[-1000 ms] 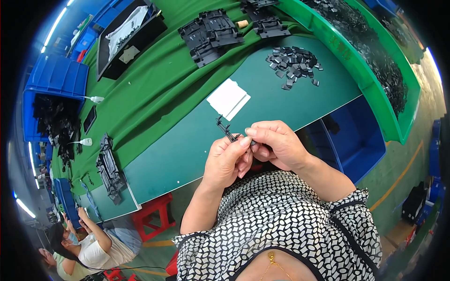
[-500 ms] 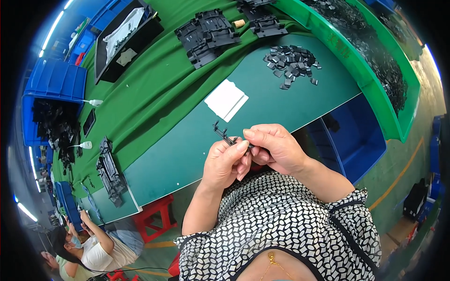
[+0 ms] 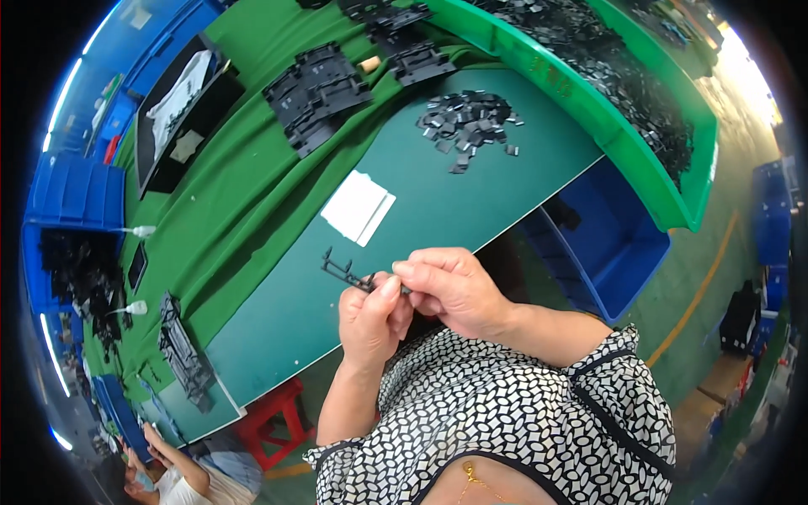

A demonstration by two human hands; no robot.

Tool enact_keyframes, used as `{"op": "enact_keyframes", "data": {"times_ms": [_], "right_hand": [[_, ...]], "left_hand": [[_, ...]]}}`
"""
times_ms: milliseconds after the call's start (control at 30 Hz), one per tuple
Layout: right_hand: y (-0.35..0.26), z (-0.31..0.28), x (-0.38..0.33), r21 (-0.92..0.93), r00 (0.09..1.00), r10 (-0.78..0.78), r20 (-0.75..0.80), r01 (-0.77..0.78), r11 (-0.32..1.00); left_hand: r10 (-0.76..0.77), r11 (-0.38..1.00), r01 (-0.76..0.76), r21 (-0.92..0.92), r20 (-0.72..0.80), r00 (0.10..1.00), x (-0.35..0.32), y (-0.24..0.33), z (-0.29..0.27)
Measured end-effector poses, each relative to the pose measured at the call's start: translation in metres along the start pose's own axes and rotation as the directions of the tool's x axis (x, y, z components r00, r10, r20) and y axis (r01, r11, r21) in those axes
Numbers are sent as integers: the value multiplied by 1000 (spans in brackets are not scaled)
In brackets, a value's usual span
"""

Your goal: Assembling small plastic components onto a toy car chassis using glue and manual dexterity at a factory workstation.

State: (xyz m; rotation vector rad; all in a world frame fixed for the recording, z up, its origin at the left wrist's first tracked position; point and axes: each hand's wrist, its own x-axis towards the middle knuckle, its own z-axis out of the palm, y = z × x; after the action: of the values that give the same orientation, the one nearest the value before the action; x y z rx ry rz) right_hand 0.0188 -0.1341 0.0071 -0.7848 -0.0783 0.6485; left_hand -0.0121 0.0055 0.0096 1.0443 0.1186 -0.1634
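Over the table's near edge, my left hand (image 3: 368, 324) is closed around one end of a thin black plastic part (image 3: 343, 271). The part's narrow frame, with small upright prongs, sticks out to the upper left past my thumb. My right hand (image 3: 459, 293) meets the left at the fingertips, pinched together at the part's near end. A dark bit shows between the thumbs, but the fingers hide what the right hand grips. Beyond my hands lies a stack of white cards (image 3: 358, 209). Farther off is a loose pile of small flat black pieces (image 3: 467, 122).
A green crate (image 3: 581, 126) of black pieces stands at the right, with a blue bin (image 3: 619, 244) below it. Black moulded trays (image 3: 316, 97) rest on green cloth. At left are a long black part (image 3: 183, 353), a blue crate (image 3: 76, 198), a red stool (image 3: 273, 425) and a co-worker (image 3: 194, 480).
The view has shifted, so the table things appear further left and lower. My hands stay pressed together on the black plastic part, which lies a little flatter in the picture.
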Motion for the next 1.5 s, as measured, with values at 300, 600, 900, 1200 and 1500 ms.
{"op": "enact_keyframes", "data": {"times_ms": [300, 600, 900, 1200, 1500], "right_hand": [[-45, -27, 17, 457, 969, -74, -235, 178, 871], [-97, -73, 50, 154, 887, -342, -312, 402, 903], [-105, -82, 61, 36, 820, -420, -388, 469, 882], [-126, -110, 93, -568, 704, -689, -175, 499, 654], [-117, -106, 62, -715, 660, -739, -134, 452, 533]], "left_hand": [[108, 852, 11, -524, 195, 975, 7, 13, -2], [-1, 916, 52, -399, 128, 992, 4, 10, -9], [-56, 954, 75, -291, 72, 996, 8, 11, -6], [-133, 971, 134, -198, 16, 991, 21, 16, 0], [-205, 969, 198, -149, -37, 978, 16, 28, -21]]}}
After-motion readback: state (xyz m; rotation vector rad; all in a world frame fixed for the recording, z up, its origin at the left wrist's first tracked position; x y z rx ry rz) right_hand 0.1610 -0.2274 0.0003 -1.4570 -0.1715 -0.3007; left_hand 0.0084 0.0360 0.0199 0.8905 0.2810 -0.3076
